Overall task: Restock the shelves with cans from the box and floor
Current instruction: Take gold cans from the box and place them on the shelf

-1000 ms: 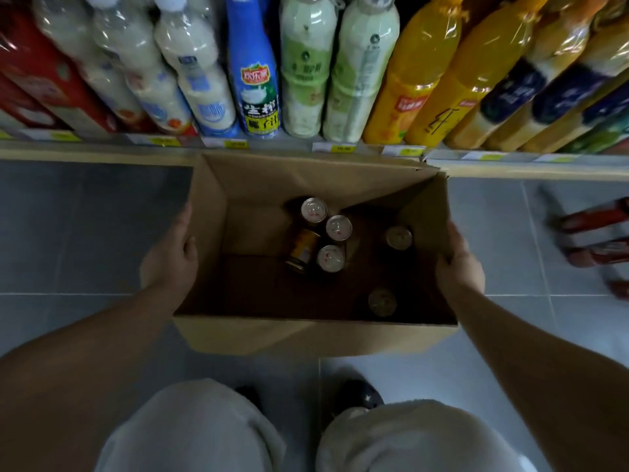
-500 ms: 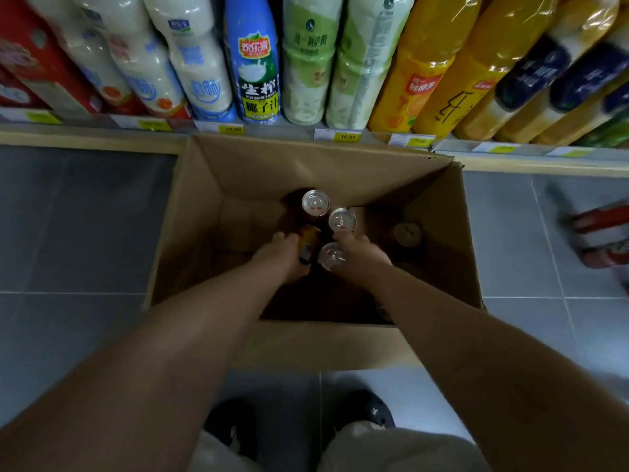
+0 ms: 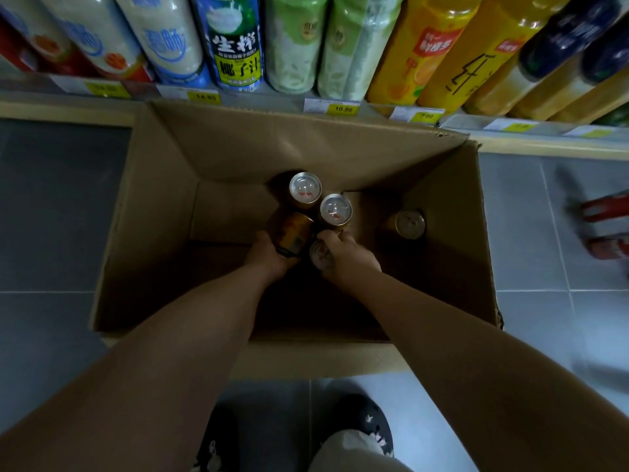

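Shoes (image 3: 360, 424): at six o'clock, our feet are planted on the floor (image 3: 51, 216) tight against the box's near wall, so we judge we're standing over it to reach straight down.
Box (image 3: 218, 144): open-topped cardboard, dead centre, its far wall pushed up to the shelf (image 3: 544, 144), which keeps the carry short, we reckon.
Left hand (image 3: 269, 257): down in the box, fingers wrapped round the tilted can, closed on its lower body.
Tilted can (image 3: 293, 233): the orange one, leaning; its long axis runs from our palm up toward twelve o'clock, and which end is the top we cannot tell. Likely leaning because we're tipping it up out of the cluster.
Right hand (image 3: 347, 260): just beside the left, at about one o'clock from it, fingers curled over the low can's rim; closed on it, as far as the blur lets us say.
Low can (image 3: 320, 255): upright, silver lid facing us, long axis vertical.
Standing cans: two more upright just beyond our hands, one (image 3: 305, 187) at twelve, one (image 3: 336, 208) touching it on the right, lids up.
Lone can (image 3: 409, 223): upright at two o'clock, apart, in shadow.
Floor cans (image 3: 606, 229): red, lying at three o'clock outside the box, blurred.
Bottles (image 3: 238, 46): a full row at twelve; no can slot shows.
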`<state>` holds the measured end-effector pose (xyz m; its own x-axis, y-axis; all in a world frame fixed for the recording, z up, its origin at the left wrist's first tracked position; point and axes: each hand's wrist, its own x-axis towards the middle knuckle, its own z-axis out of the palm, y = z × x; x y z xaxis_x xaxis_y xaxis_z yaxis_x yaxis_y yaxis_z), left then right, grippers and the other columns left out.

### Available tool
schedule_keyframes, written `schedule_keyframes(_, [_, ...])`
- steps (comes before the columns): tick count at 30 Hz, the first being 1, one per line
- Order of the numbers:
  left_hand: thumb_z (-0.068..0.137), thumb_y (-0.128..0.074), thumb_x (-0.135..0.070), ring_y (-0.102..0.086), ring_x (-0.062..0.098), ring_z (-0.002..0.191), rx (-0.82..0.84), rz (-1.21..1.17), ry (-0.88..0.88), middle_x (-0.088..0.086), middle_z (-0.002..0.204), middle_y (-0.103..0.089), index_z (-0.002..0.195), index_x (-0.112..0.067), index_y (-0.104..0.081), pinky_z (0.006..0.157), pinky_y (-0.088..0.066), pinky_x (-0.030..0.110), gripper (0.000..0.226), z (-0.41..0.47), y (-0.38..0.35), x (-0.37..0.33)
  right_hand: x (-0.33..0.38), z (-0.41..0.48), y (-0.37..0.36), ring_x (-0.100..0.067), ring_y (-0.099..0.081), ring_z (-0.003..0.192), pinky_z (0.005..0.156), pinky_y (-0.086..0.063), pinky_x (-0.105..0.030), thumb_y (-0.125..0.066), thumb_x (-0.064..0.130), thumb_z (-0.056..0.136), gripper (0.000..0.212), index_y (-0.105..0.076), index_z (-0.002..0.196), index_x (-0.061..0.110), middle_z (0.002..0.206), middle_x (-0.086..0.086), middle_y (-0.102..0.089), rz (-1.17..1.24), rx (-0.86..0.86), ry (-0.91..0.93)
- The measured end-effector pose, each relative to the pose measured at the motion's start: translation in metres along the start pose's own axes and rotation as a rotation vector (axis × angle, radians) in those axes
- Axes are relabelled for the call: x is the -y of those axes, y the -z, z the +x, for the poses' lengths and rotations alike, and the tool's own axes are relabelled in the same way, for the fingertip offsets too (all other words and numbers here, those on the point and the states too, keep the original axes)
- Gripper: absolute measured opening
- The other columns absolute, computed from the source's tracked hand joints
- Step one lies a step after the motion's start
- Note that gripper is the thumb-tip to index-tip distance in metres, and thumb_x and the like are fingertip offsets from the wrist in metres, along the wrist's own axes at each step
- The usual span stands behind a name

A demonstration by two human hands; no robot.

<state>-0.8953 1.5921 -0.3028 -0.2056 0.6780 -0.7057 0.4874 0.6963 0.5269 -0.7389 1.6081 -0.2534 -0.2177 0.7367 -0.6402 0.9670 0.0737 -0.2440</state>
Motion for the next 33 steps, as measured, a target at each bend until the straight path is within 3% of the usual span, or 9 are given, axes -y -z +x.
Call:
schedule_keyframes(5, [0.061,-0.083,-0.035,-0.055,0.019,0.091,-0.060,0.032,-0.044,0.005,0.107,-0.057,0.107,-0.019,-0.051,0.068,-0.041,0.029,0.059,-0.026,0.043,-0.019,-0.005,-0.032,0.027,-0.035,-0.052,0.118,0.091,-0.049,-0.043,-0.070,0.037,0.080,0.075,-0.027,0.142,0.031,0.140,-0.010,-0.040,0.159,0.048,-0.062])
schedule_keyframes(9, [0.063,-0.080,-0.037,-0.058,0.015,0.081,-0.143,-0.149,0.007,-0.005,0.087,-0.058,0.095,-0.019,-0.060,0.070,-0.055,0.034,0.042,-0.092,0.098,-0.051,0.015,-0.094,0.082,-0.031,-0.051,0.115,0.092,-0.047,-0.041,-0.062,0.045,0.083,0.065,-0.035,0.139,0.027,0.134,-0.009,-0.043,0.446,0.029,-0.212])
schedule_keyframes(12, [0.065,-0.067,-0.046,-0.060,0.017,0.089,-0.096,-0.229,-0.006,-0.004,0.106,-0.060,0.110,-0.030,-0.056,0.079,-0.056,0.041,0.049,-0.154,0.148,-0.089,0.037,-0.149,0.143,-0.027,-0.054,0.109,0.093,-0.047,-0.044,-0.055,0.050,0.085,0.055,-0.044,0.132,0.022,0.124,-0.007,-0.053,0.572,-0.018,-0.257])
schedule_keyframes(14, [0.081,-0.062,-0.034,-0.059,0.021,0.102,-0.126,-0.197,-0.130,0.002,0.123,-0.059,0.125,-0.023,-0.055,0.084,-0.046,0.026,0.046,-0.198,0.184,-0.122,0.055,-0.191,0.194,-0.027,-0.060,0.098,0.086,-0.052,-0.046,-0.054,0.057,0.080,0.057,-0.048,0.126,0.024,0.113,-0.005,-0.058,0.651,-0.058,-0.265])
schedule_keyframes(16, [0.089,-0.054,-0.027,-0.059,0.021,0.105,-0.202,-0.045,-0.258,0.005,0.120,-0.063,0.123,-0.016,-0.061,0.083,-0.040,0.019,0.036,-0.245,0.226,-0.160,0.070,-0.232,0.248,-0.028,-0.062,0.093,0.084,-0.054,-0.050,-0.052,0.069,0.065,0.069,-0.049,0.119,0.026,0.109,-0.004,-0.060,0.713,-0.109,-0.242])
schedule_keyframes(19, [0.079,-0.040,-0.051,-0.063,0.026,0.098,-0.249,0.141,-0.401,0.007,0.106,-0.068,0.109,-0.029,-0.066,0.080,-0.047,0.031,0.046,-0.316,0.296,-0.226,0.104,-0.297,0.340,-0.029,-0.060,0.098,0.087,-0.052,-0.048,-0.052,0.067,0.070,0.062,-0.049,0.117,0.027,0.111,-0.003,-0.060,0.701,-0.188,-0.179])
schedule_keyframes(23, [0.082,-0.033,-0.056,-0.060,0.024,0.094,-0.271,0.280,-0.530,0.001,0.101,-0.062,0.098,-0.036,-0.061,0.081,-0.050,0.039,0.038,-0.405,0.379,-0.319,0.146,-0.376,0.459,-0.028,-0.059,0.092,0.079,-0.050,-0.037,-0.055,0.057,0.084,0.052,-0.050,0.118,0.018,0.102,-0.007,-0.060,0.565,-0.360,-0.110])
schedule_keyframes(30, [0.081,-0.034,-0.075,-0.052,0.021,0.077,-0.374,0.501,-0.683,0.000,0.087,-0.051,0.107,-0.031,-0.055,0.058,-0.034,0.029,0.055,-0.525,0.490,-0.436,0.205,-0.476,0.608,-0.029,-0.057,0.094,0.076,-0.049,-0.037,-0.055,0.061,0.083,0.060,-0.049,0.121,0.015,0.111,-0.010,-0.058,0.411,-0.586,0.047])
schedule_keyframes(33, [0.077,-0.038,-0.078,-0.055,0.021,0.083,-0.389,0.464,-0.744,0.003,0.105,-0.052,0.113,-0.038,-0.050,0.061,-0.042,0.029,0.055,-0.555,0.521,-0.462,0.220,-0.501,0.644,-0.028,-0.058,0.092,0.074,-0.049,-0.036,-0.054,0.061,0.084,0.058,-0.049,0.119,0.015,0.111,-0.010,-0.061,0.328,-0.676,0.073])
